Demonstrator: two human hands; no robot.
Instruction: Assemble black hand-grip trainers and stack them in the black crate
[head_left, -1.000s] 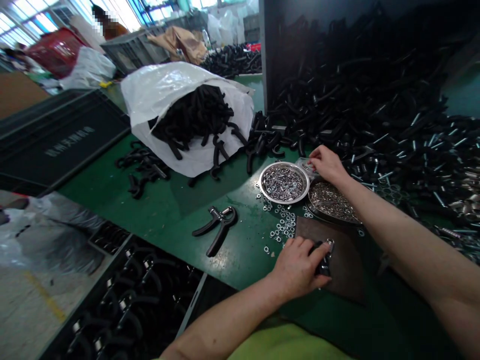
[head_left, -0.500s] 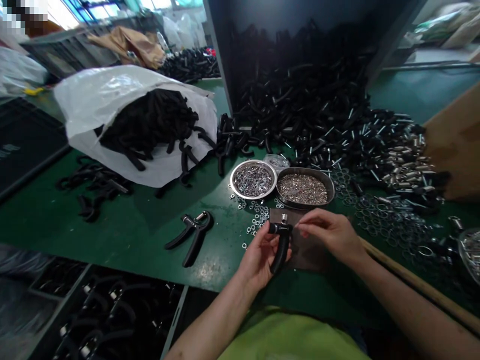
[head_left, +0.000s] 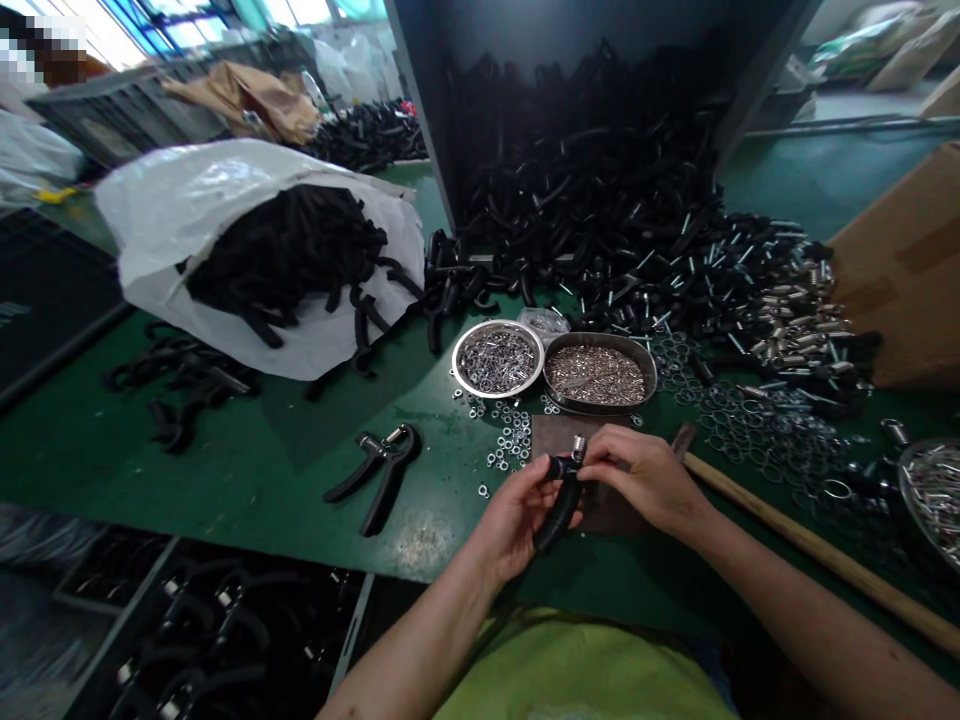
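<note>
My left hand (head_left: 504, 530) is wrapped round a black hand-grip handle (head_left: 556, 518), its head pointing up. A small metal spring (head_left: 578, 446) stands up from that head. The fingertips of my right hand (head_left: 643, 478) are pinched against the head's right side; anything between them is too small to make out. Both hands are over a brown plate (head_left: 545, 430). To the left lies a hand grip (head_left: 388, 470) with two handles and a spring. Beyond my hands are a round bowl (head_left: 456, 366) of small metal parts and an oval tin (head_left: 651, 372) of small rivet-like pieces.
Loose nuts (head_left: 513, 442) lie left of the plate. A wooden-handled hammer (head_left: 810, 548) stretches to the right, near metal rings (head_left: 750, 432). A white bag (head_left: 172, 185) of black handles, a large handle heap (head_left: 585, 220) and a cardboard box (head_left: 904, 270) stand farther back.
My right hand has moved left, bringing its pinched fingertips against the handle's head. The handle has tilted slightly in my left hand. The hammer's head now shows past my right wrist.
</note>
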